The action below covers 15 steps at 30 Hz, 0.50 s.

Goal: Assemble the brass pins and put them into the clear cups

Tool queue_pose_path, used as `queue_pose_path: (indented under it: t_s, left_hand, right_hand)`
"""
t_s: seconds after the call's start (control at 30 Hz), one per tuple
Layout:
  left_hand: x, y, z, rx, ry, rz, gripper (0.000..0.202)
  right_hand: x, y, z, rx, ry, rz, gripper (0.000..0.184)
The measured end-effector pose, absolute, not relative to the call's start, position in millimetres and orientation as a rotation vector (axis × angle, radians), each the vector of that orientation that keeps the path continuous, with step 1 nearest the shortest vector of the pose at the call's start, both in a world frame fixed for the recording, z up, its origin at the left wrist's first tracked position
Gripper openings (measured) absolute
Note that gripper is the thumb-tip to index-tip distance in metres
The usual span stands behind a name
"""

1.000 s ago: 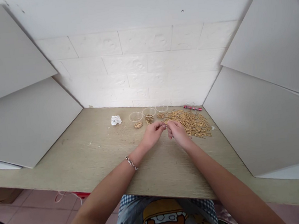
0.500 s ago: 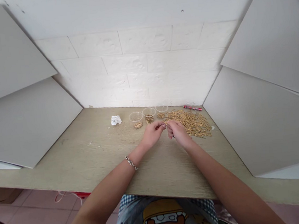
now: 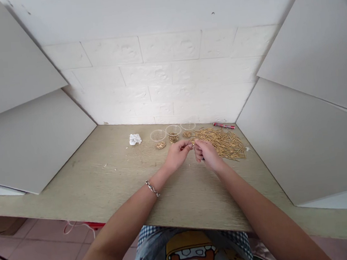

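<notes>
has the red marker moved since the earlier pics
No, the red marker hasn't moved: it keeps the same place to the right of the rightmost clear plastic cup.

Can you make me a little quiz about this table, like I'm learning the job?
1. True or false: the chain bracelet is on the wrist of the left hand.
2. Which lies closest to the right hand? A: crumpled tissue. B: pile of brass-coloured pins. C: red tube.
3. How many clear cups stand in the row behind the hands?

Key: 1 true; 2 B; 3 three.
</notes>
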State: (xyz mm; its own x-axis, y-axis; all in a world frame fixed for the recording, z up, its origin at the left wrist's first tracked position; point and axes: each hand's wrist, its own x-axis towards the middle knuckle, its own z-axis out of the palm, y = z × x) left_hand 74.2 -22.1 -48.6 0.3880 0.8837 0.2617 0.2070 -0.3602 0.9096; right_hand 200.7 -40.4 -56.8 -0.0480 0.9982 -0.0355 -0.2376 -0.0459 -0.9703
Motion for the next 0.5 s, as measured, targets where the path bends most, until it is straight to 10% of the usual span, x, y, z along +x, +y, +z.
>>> queue_pose_path:
  t_s: [0.5]
  left_hand:
    - [74.7, -21.3, -51.1, 1.806, 0.944, 1.023, 0.017]
  right_hand:
    - [200.4, -40.2, -57.2, -1.027, -1.038, 1.367, 0.036]
